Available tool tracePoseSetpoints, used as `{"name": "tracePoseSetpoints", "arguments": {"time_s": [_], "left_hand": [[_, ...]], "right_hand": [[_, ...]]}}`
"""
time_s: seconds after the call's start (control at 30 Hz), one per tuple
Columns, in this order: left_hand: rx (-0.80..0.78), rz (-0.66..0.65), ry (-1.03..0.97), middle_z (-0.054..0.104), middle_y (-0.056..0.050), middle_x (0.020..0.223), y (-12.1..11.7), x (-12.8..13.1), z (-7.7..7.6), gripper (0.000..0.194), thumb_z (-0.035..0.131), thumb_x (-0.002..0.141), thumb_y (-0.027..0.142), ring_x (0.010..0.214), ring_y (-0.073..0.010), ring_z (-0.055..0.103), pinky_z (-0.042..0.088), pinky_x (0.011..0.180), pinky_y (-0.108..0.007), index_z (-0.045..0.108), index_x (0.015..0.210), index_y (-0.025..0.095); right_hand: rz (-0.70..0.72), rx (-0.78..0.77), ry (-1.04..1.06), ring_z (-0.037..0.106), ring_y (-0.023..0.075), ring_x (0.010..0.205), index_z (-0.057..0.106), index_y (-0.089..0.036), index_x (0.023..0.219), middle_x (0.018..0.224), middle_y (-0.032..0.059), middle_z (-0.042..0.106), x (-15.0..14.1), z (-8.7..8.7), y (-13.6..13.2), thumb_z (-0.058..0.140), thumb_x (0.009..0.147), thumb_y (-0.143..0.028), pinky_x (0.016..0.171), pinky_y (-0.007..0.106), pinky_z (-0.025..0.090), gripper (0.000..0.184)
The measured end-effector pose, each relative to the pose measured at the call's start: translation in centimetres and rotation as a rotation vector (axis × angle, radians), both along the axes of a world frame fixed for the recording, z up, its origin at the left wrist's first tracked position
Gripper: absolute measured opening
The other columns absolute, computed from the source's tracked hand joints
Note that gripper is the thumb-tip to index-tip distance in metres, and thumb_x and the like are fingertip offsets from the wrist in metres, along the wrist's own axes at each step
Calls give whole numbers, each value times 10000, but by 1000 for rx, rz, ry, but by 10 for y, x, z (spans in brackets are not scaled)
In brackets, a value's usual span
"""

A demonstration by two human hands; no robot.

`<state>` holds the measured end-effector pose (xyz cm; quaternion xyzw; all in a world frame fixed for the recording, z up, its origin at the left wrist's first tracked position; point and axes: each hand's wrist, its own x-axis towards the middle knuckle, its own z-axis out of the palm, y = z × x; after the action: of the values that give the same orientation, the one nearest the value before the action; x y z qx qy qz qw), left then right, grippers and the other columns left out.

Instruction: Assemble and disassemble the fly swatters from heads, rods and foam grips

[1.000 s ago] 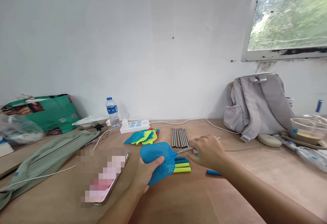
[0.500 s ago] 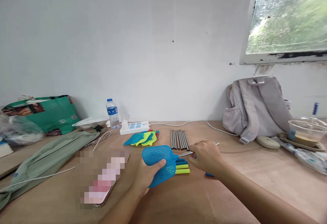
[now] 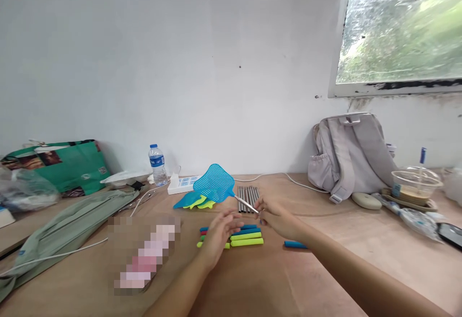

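My right hand grips the metal rod of a blue fly swatter, whose perforated head points up and to the left. My left hand is empty, fingers apart, over a group of coloured handles: yellow-green handles, blue handles and a bit of red, partly covered by that hand. One blue handle lies alone beneath my right forearm. Behind my hands is a row of metal tubes. Loose blue and yellow-green swatter heads are piled below the raised swatter head.
At the left are a pixelated phone-like object, a sage-green cloth bag and a green bag. A water bottle and power strip stand by the wall. At the right sit a grey backpack and a plastic cup.
My left hand has let go of the swatter's blue head and moved over the handles. The swatter, still in my right hand, has swung up and away. The view has shifted slightly right.
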<state>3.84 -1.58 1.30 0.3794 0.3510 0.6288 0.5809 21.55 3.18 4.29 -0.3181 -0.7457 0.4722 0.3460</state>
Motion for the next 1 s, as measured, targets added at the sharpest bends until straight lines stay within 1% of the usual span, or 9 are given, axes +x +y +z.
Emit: {"name": "tracePoseSetpoints", "arguments": {"time_s": [0.07,0.17,0.3,0.4,0.47,0.57,0.7,0.87,1.0], "left_hand": [[12,-44,-22,668,-75,841,8,19,1,329,670,670,365,790,-214,639,461,709,-311,584,900,145],[55,60,-124,651,-48,745,24,38,7,306,707,636,392,725,-194,631,455,656,-288,565,750,145],[62,173,-238,587,22,597,41,36,20,273,667,699,351,559,-132,591,441,576,-254,473,646,167],[31,169,-338,471,65,469,45,23,35,226,569,791,264,411,-93,485,396,482,-230,444,627,171],[7,155,-417,391,77,428,45,16,46,249,480,840,234,347,-72,393,346,429,-214,430,604,170],[-18,140,-539,324,73,415,44,12,60,325,344,885,239,317,-58,308,285,393,-202,408,573,171],[-58,158,-671,283,65,404,44,20,63,362,276,882,256,315,-62,287,272,393,-206,355,536,185],[-150,186,-738,264,71,386,41,34,42,311,348,831,274,300,-68,262,242,378,-215,324,531,196],[-210,233,-750,252,76,364,40,37,25,299,363,811,260,283,-68,246,223,366,-214,292,526,203]], "right_hand": [[48,-12,42,489,113,623,433,-196,841,721,-20,504,-9,-1,-7,402,726,-143,611,263,403,131],[53,21,50,532,130,698,461,-194,875,804,11,540,-12,4,-17,403,757,-166,615,263,422,135],[-111,313,-156,540,168,829,513,-193,864,900,38,587,18,4,-21,463,697,-130,728,300,413,185],[-155,482,-405,522,192,854,526,-190,836,888,43,577,56,-13,-20,506,597,-87,759,315,393,261],[-165,472,-512,514,189,811,515,-193,786,846,39,566,76,-29,-19,513,594,-91,719,304,393,218],[-173,373,-518,489,161,697,483,-200,719,749,12,543,88,-46,-14,496,705,-163,633,282,376,41],[-239,164,-120,457,140,626,488,-202,746,676,-10,493,67,-52,-5,441,828,-370,597,277,374,193],[-371,-221,654,475,128,570,448,-222,708,627,-32,473,28,-58,-6,589,708,-461,567,271,408,278],[-385,-317,805,515,122,581,463,-216,670,730,-12,560,26,-61,-16,708,592,-394,583,279,437,313]]}}
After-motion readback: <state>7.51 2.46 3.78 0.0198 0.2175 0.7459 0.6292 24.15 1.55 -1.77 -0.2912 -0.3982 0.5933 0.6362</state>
